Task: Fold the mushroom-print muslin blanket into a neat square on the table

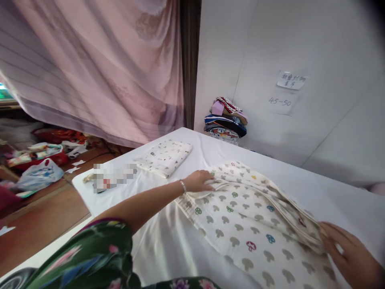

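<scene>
A cream cloth printed with grey and coloured mushrooms (pixel 246 224) lies partly folded on a table covered by a white sheet (pixel 162 241). My left hand (pixel 199 180) rests at the cloth's far left corner, fingers closed on the folded edge. My right hand (pixel 349 249) is at the cloth's right edge, fingers bent against the stacked layers. A bracelet circles my left wrist.
A folded patterned cloth (pixel 164 157) lies further back on the sheet. A stack of folded clothes (pixel 226 118) stands against the white wall. A pink curtain (pixel 99 68) hangs on the left. Bags and clutter (pixel 39 168) sit on a wooden surface at left.
</scene>
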Demonstrator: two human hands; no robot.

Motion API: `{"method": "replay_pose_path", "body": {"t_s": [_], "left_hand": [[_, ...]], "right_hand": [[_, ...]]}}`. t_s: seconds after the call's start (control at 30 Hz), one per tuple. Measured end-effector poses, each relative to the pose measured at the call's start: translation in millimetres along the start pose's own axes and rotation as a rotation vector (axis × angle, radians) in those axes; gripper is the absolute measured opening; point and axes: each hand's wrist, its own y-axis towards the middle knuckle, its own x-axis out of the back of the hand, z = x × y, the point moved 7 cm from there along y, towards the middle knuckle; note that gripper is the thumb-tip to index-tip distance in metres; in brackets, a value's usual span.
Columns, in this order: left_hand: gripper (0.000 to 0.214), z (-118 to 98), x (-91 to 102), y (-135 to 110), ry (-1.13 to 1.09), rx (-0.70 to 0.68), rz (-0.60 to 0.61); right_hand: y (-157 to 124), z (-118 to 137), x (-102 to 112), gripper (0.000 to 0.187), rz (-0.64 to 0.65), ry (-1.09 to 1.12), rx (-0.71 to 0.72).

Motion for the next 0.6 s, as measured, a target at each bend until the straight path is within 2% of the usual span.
{"method": "replay_pose_path", "body": {"t_s": [0.1, 0.17, 0.27, 0.33, 0.4, 0.5, 0.6], "left_hand": [[0.049, 2.7, -8.2, -24.2, 0.176, -0.004, -0.057], [0.039, -1.7, -6.5, -25.9, 0.260, -0.004, -0.097], [0.029, -3.4, 0.0, -22.3, 0.282, 0.025, -0.135], [0.024, 4.5, 4.7, -21.1, 0.202, 0.092, -0.146], [0.020, 14.8, 10.7, -21.1, 0.064, 0.154, -0.169], [0.020, 27.7, 27.4, -22.5, -0.203, 0.257, -0.242], [0.028, 26.7, 46.3, -26.3, -0.493, 0.332, -0.220]], "right_hand": [[24.8, 57.1, -3.6, 0.038, 0.101, -0.005, 0.149], [44.2, 81.1, -14.8, 0.043, 0.193, -0.032, 0.156], [63.3, 90.8, -38.9, 0.049, 0.323, -0.051, 0.044], [68.1, 90.4, -51.6, 0.045, 0.386, -0.025, -0.015], [69.2, 91.2, -54.8, 0.037, 0.421, 0.035, -0.046], [63.8, 94.0, -35.5, 0.032, 0.436, 0.172, -0.102], [44.2, 90.6, 3.6, 0.034, 0.416, 0.306, -0.177]]}}
